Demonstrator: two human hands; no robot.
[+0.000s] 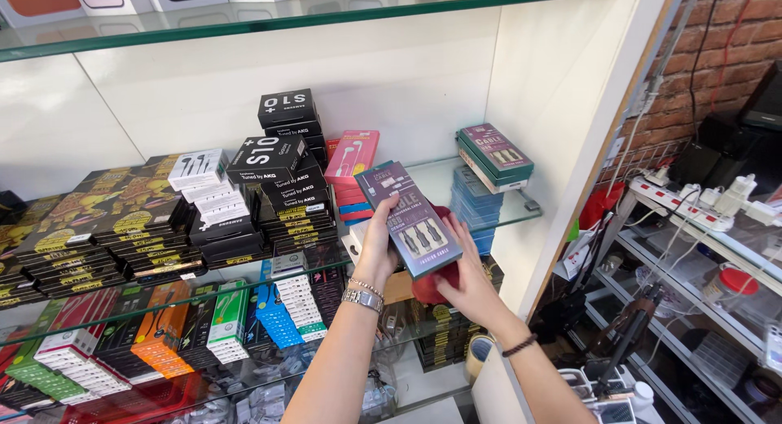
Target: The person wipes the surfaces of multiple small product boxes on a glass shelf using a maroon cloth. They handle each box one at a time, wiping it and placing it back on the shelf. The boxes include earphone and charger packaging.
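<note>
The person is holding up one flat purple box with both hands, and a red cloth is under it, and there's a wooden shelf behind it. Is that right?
Not quite. The shelf behind is clear glass, not wood, as the head view shows. The rest fits: the left hand and right hand hold one flat purple cardboard box, with a red cloth under it.

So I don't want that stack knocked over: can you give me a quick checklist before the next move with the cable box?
1. Left hand grips the purple cable box at its left edge: ok.
2. Right hand supports the box from below, on a red cloth: ok.
3. Box is apart from the pink boxes: ok.
4. Glass shelf has bare space behind the box: ok.
5. The green-and-purple box sits steady on the blue stack: cannot tell.
</note>
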